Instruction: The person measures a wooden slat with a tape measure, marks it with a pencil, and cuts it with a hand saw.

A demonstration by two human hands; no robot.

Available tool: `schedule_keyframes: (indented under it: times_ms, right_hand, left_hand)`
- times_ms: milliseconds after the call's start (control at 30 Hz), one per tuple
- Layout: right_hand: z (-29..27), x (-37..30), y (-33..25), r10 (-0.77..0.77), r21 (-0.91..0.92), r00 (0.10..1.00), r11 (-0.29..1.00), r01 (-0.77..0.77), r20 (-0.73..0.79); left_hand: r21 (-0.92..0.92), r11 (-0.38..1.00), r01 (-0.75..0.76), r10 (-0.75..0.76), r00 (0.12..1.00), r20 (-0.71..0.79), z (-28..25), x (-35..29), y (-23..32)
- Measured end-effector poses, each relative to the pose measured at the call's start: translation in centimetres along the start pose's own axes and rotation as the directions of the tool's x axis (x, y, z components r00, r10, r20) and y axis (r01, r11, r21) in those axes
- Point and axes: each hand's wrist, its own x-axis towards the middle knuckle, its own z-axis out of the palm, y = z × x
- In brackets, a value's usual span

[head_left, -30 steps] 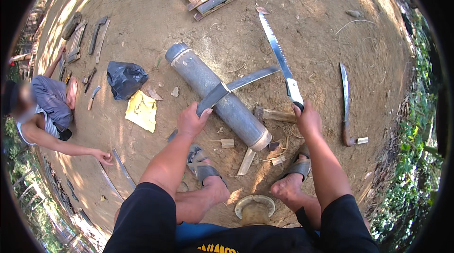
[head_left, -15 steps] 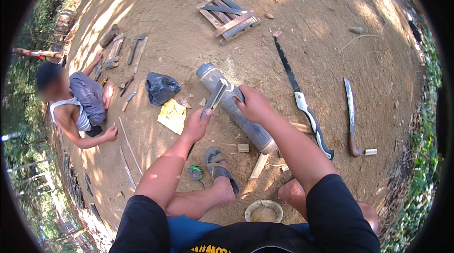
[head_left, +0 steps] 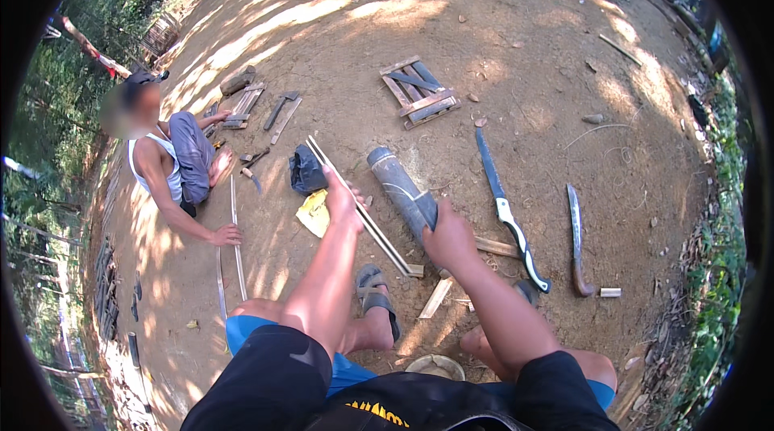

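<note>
My left hand (head_left: 343,204) is closed around a long, narrow bamboo strip (head_left: 372,225) with pale edges, held slantwise above the ground. A thick grey bamboo tube (head_left: 393,177) lies between my hands, its nearer end partly hidden by my right arm. Over that tube, my right hand (head_left: 451,239) is closed on a short, flat, dark grey piece (head_left: 424,213); its exact kind is unclear. Beyond my left hand lie a black plastic bag (head_left: 306,169) and a yellow wrapper (head_left: 313,213).
At right lie a pruning saw (head_left: 501,207) and a machete (head_left: 576,241). A slatted wooden frame (head_left: 419,92) is farther off. Another person (head_left: 165,157) sits at left, a hand on thin strips (head_left: 239,258). A hammer (head_left: 279,110) lies near them; a bowl (head_left: 436,366) sits by my feet.
My left hand has drawn away from the tube, swinging the strip so it slants the other way. My right hand is lower along the tube. The view has tilted up; the other person's hand reached the strips.
</note>
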Motion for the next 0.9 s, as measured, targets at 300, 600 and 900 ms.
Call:
schedule_keyframes:
  times_ms: [300,600,900]
  right_hand:
    - [-4.6,-3.7,0.0,-0.145,0.167,0.987,0.974,0.156,-0.075]
    - [-5.2,-4.9,-3.7,-0.404,0.054,0.871,0.899,0.434,-0.279]
    - [-6.8,-5.6,-4.5,-0.390,0.086,0.846,0.890,0.447,-0.364]
  left_hand:
    - [0.302,0.836,-0.458,0.239,0.799,0.551,-1.7,-5.5,7.9]
    - [0.218,0.532,-0.818,0.399,0.470,0.787,0.1,-14.8,5.6]
    - [-0.150,0.841,-0.520,0.466,0.554,0.690,0.9,-16.3,3.9]
